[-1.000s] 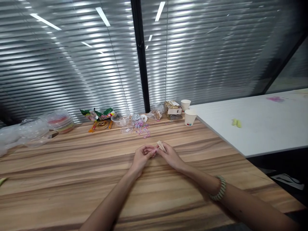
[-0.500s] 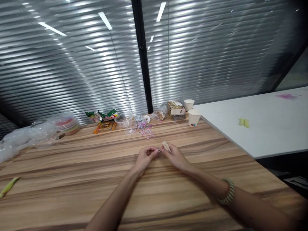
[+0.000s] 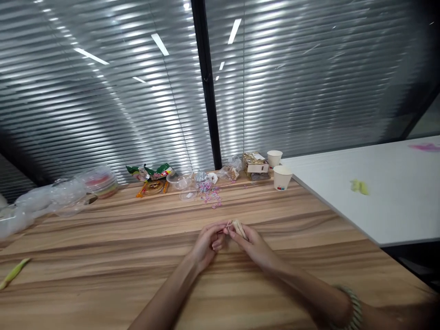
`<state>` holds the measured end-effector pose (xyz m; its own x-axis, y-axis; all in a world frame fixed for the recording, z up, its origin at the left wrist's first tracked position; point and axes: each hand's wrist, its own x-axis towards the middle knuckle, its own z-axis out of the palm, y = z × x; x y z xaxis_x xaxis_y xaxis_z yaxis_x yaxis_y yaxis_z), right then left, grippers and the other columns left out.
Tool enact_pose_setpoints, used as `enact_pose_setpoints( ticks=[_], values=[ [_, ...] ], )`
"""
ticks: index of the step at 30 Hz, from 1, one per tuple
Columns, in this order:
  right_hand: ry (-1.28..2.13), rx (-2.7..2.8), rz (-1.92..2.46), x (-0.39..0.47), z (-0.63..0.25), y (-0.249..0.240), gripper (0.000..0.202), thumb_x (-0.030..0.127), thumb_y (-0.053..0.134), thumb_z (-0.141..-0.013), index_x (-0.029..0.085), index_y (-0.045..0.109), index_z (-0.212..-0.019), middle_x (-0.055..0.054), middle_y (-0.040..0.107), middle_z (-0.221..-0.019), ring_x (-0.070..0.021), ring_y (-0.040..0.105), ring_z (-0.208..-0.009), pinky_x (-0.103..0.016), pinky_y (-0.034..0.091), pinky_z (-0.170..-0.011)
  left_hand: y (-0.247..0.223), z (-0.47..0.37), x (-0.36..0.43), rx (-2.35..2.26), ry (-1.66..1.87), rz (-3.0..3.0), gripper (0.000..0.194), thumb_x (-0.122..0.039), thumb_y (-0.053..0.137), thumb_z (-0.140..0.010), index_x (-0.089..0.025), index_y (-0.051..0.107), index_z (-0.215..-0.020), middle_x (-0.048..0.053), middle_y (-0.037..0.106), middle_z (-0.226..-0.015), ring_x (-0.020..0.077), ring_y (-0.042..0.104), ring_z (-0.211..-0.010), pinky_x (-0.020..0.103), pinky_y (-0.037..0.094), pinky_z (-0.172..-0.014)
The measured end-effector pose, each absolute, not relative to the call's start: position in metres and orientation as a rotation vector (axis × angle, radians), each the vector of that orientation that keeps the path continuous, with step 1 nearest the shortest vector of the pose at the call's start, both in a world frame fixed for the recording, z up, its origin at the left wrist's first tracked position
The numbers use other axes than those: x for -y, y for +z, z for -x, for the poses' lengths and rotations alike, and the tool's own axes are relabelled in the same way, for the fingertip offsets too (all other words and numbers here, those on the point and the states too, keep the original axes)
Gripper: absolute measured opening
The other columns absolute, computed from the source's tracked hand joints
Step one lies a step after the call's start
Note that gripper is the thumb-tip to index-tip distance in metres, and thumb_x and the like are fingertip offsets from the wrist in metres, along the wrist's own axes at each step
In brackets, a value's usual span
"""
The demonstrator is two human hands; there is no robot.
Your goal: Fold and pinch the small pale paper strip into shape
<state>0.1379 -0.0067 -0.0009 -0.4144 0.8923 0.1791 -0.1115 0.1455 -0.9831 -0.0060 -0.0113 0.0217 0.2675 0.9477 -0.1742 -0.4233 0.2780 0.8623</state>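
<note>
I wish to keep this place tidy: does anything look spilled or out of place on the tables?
Yes. Small pink pieces lie scattered on the wooden table near the clear bowl, as if spilled. On the white table, a blurred pink patch at the picture's right edge may be a stain.

On the table [image 3: 137, 256], 2 cups [image 3: 282, 178] stand right of a box [image 3: 257, 167], beyond the right hand [image 3: 258, 250].

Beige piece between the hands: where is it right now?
In the head view, the beige piece is slightly right of centre, held in the right hand, with the left hand just to its left, over the wooden table.
</note>
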Motion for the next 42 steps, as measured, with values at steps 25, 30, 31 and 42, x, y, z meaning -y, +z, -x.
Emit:
enact_pose_setpoints(
  ticks=[25,30,31,42],
  values=[
    [1.011,1.813,0.798,-0.003,-0.152,-0.002,0.019,0.032,0.057,-0.079,0.02,0.069,-0.088,-0.006,0.066,-0.09,-0.0189,0.059,-0.083,-0.03,0.046,-0.075,0.01,0.019,0.005,-1.304,1.018,-1.666,0.043,-0.035,0.072,-0.058,-0.014,0.068,-0.095,0.006,0.067,-0.075,0.0135,0.052,-0.061,0.021,0.038,-0.054],
    [1.012,1.638,0.814,-0.002,-0.15,-0.002,0.015,0.03,0.063,-0.074,0.019,0.069,-0.082,-0.007,0.067,-0.086,-0.0195,0.061,-0.081,-0.03,0.047,-0.074,0.009,0.015,0.006,-1.313,1.111,-1.589,0.043,-0.033,0.072,-0.057,-0.012,0.068,-0.095,0.006,0.067,-0.072,0.0144,0.055,-0.061,0.023,0.04,-0.058],
    [1.013,1.607,0.811,-0.003,-0.149,-0.002,0.014,0.029,0.064,-0.073,0.019,0.069,-0.08,-0.007,0.067,-0.085,-0.0193,0.061,-0.08,-0.03,0.048,-0.073,0.009,0.014,0.006,-1.318,1.126,-1.56,0.044,-0.033,0.072,-0.058,-0.012,0.067,-0.097,0.006,0.067,-0.071,0.0147,0.055,-0.061,0.023,0.041,-0.058],
    [0.867,1.422,0.845,-0.011,-0.155,-0.006,0.006,0.024,0.065,-0.071,0.021,0.069,-0.073,-0.004,0.067,-0.076,-0.0166,0.062,-0.072,-0.026,0.049,-0.066,0.015,-0.003,0.021,-1.311,1.094,-1.767,0.028,-0.033,0.05,-0.081,-0.015,0.07,-0.074,0.006,0.068,-0.068,0.0167,0.058,-0.064,0.027,0.044,-0.06]
  ],
)
